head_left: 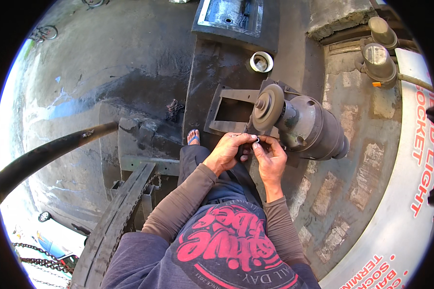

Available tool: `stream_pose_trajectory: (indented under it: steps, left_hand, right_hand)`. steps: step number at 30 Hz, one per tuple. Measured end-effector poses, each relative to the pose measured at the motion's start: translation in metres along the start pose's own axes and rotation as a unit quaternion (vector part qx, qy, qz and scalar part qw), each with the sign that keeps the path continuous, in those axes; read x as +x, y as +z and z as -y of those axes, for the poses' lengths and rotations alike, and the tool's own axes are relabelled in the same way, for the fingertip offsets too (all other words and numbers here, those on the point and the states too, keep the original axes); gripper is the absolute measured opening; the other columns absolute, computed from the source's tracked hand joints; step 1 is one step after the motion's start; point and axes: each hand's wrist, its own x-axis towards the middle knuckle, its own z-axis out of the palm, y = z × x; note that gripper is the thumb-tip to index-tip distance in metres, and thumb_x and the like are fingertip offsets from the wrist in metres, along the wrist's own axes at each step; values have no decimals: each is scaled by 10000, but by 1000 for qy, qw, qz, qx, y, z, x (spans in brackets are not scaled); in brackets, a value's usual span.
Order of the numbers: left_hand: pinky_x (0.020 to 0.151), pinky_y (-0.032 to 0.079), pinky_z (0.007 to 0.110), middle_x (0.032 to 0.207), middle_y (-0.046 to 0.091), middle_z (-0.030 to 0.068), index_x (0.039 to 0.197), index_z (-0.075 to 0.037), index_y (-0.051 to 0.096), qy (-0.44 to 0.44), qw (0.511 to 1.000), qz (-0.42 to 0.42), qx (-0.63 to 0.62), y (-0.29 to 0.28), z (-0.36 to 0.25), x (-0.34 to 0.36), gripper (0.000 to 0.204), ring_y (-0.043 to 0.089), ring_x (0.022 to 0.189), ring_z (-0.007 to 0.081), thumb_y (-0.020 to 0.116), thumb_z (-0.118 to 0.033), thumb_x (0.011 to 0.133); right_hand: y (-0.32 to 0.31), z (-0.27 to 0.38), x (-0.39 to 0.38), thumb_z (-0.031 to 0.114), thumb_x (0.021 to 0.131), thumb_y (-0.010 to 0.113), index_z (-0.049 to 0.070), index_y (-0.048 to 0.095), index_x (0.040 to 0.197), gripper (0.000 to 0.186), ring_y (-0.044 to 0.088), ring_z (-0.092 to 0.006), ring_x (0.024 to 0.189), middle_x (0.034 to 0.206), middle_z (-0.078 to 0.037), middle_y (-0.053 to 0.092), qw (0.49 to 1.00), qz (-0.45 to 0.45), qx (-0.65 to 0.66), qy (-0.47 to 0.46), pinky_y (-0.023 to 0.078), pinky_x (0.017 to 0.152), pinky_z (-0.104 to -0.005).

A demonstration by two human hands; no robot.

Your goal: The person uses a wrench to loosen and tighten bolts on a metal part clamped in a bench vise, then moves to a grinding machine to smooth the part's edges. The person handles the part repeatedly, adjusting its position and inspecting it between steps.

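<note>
Together, both hands (248,153) pinch a small ring (257,140) beside the grinding wheel (267,107).

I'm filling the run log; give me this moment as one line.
left hand: holds small part | right hand: pinches ring | beside: grinder wheel

Grinding wheel (267,107) — rough, matt stone.

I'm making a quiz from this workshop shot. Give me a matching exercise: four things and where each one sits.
1. small metal ring
2. round white cup
3. grey grinding wheel
4. blue sandal

A. on the person's foot
B. on the dark bench, beyond the grinder
C. pinched between both hands
D. on the front of the grey motor

Pairs: 1-C, 2-B, 3-D, 4-A
</note>
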Motion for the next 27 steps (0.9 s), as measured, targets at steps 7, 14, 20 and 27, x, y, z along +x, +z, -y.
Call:
stream_pose_trajectory:
  steps: [7, 14, 20, 27]
  left_hand:
    - [593, 452, 285, 827, 628, 31, 1022, -14, 682, 9, 995, -16, -96, -6, 3, 7, 178, 554, 679, 137, 601, -171, 997]
    - [706, 511, 310, 988, 681, 132, 1196, 112, 637, 34, 997, 37, -52, -15, 2, -6, 340, 627, 816, 189, 539, -89, 940]
    - [970, 530, 343, 1225, 672, 234, 1317, 157, 562, 23, 988, 136, -63, -32, 5, -21, 501, 671, 1096, 278, 511, -71, 874]
    - [1154, 449, 438, 1373, 564, 266, 1439, 151, 423, -50, 986, 140, -72, -27, 9, -43, 742, 610, 1239, 358, 580, -132, 771]
  right_hand:
    - [7, -12, 17, 23, 916, 764, -46, 657, 1046, 183, 636, -74, 805, 934, -34, 703, 998, -52, 25, -22, 528, 727, -239]
    - [8, 5, 9, 34, 879, 776, -19, 681, 987, 152, 652, -142, 800, 936, -62, 694, 993, -57, -84, -61, 532, 742, -291]
    - [-10, 6, -26, 91, 796, 820, 55, 707, 1081, 309, 648, -248, 969, 1079, -107, 622, 923, 29, -340, -178, 533, 821, -366]
    - [-84, -69, -33, 304, 1052, 613, 66, 641, 990, 248, 575, -148, 713, 825, -29, 610, 943, -239, 153, 171, 477, 678, -308]
